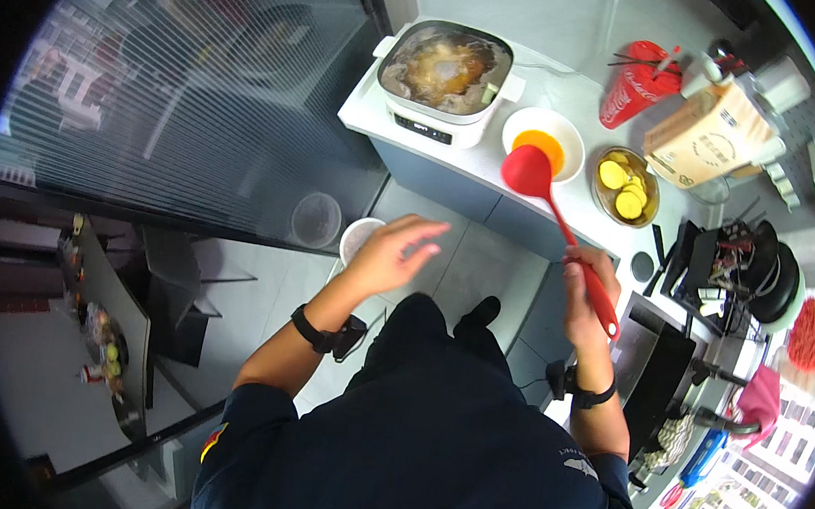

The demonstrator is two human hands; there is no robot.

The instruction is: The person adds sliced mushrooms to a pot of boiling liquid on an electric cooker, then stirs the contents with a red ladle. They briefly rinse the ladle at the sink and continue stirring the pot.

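My right hand (pixel 586 290) grips the handle of a red ladle (pixel 527 170), whose head hangs over the near edge of a white bowl (pixel 574 142) of beaten egg (pixel 541 147). My left hand (pixel 397 254) is raised over the floor, fingers apart and holding nothing. Beyond it, at the counter's far left, a white electric cooker (pixel 435 129) holds bubbling brownish liquid (pixel 447 67), with a pale green piece near its right wall. To the right of the egg bowl sits a clear bowl (pixel 597 190) of yellow slices (pixel 629 200).
A red Coca-Cola cup (pixel 636 89) and a printed carton (pixel 711 138) stand at the back. Rightward are a dish rack (pixel 714 279) with pans and a sink (pixel 647 359). A white round bin (pixel 360 238) stands by the dark ribbed glass door (pixel 245 134).
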